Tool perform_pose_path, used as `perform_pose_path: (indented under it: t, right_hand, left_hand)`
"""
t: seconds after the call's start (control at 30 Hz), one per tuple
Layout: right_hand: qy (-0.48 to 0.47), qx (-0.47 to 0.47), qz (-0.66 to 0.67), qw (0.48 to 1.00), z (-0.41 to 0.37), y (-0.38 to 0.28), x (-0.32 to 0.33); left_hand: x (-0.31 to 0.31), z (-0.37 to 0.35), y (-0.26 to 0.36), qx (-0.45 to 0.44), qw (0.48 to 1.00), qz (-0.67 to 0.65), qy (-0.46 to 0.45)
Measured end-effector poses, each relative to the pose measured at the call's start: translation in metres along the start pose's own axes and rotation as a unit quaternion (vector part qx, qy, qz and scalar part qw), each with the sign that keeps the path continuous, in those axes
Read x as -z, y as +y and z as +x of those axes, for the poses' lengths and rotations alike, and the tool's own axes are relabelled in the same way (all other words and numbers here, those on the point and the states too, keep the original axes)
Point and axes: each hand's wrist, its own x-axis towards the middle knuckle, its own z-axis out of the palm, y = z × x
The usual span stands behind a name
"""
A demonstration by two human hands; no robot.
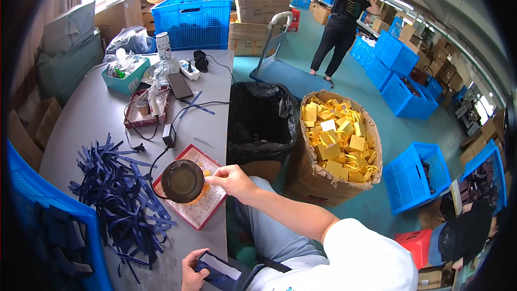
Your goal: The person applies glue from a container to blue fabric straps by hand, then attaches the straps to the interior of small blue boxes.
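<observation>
My right hand (234, 181) reaches over the table with its fingertips pinched together at the edge of a round dark pot (183, 181). What the fingers hold, if anything, is too small to make out. The pot has a brownish inside and a cord, and rests on a red-rimmed tray (200, 221) smeared with yellow-orange residue. Near the table's front edge, my left hand (194, 272) grips a small dark blue box (219, 274) with a white panel showing. Dark blue ribbon strips (121, 199) lie heaped beyond the pot and the box.
A black-lined bin (261, 121) and a carton of yellow box-like pieces (336, 145) stand beside the table (70, 156). A blue crate (86, 221) holds dark boxes at the lower left. A phone (180, 85) and power strip (189, 70) lie farther back. A person (347, 21) stands near a trolley (283, 80).
</observation>
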Motion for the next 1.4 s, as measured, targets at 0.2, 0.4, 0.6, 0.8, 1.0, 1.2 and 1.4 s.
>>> perform_pose_path:
  t: [0.2, 0.4, 0.6, 0.8, 1.0, 1.2, 1.4]
  right_hand:
    - [0.021, 0.009, -0.011, 1.0, 0.0, -0.003, 0.0]
    - [0.002, -0.02, 0.015, 1.0, 0.009, -0.006, 0.002]
    - [-0.018, -0.031, 0.008, 0.999, 0.015, -0.003, 0.001]
    - [-0.024, -0.045, -0.023, 0.998, 0.021, -0.001, -0.005]
    - [-0.011, -0.045, -0.062, 0.997, 0.023, 0.0, -0.011]
    - [0.008, -0.012, -0.099, 0.995, 0.024, 0.007, -0.006]
    - [0.0, -0.04, -0.062, 0.997, -0.003, -0.007, 0.008]
  left_hand:
    - [0.007, 0.001, 0.003, 0.023, 0.998, 0.043, -0.031]
    - [0.009, 0.004, 0.011, 0.023, 0.995, 0.01, -0.095]
    - [0.011, 0.005, 0.011, 0.022, 0.994, 0.017, -0.108]
    - [0.013, 0.005, 0.01, 0.028, 0.992, 0.012, -0.119]
    - [0.014, 0.005, 0.008, 0.039, 0.992, 0.0, -0.123]
    - [0.012, 0.006, 0.011, 0.033, 0.992, 0.004, -0.126]
    - [0.011, 0.004, 0.012, 0.015, 0.995, 0.013, -0.096]
